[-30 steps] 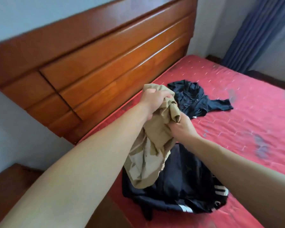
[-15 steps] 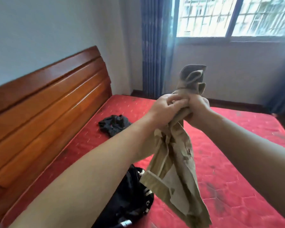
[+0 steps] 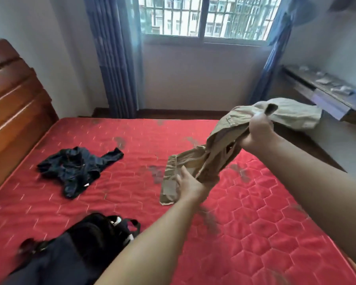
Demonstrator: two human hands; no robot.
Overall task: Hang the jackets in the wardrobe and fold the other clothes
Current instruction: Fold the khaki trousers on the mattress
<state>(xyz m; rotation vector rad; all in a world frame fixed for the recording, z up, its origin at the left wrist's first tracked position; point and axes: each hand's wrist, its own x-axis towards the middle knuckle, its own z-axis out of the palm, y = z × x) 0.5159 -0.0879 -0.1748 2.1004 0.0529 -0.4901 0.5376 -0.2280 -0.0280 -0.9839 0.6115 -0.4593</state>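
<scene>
A dark crumpled garment [image 3: 76, 170] lay far left on the red bed [image 3: 255, 212], a black pile [image 3: 90, 239] nearer. Mid-scene, the left hand [image 3: 190, 187] gripped the khaki garment [image 3: 230, 140] low — the right hand [image 3: 257, 132] clutched its upper part, raised above the bed.

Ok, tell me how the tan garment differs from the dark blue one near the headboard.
The tan garment is held in the air, gripped by the right hand and the left hand; the dark blue garment lies untouched on the red mattress. The tan garment is stretched out between the hands, while the dark blue one sits in a crumpled heap. Neither one is folded yet.
</scene>
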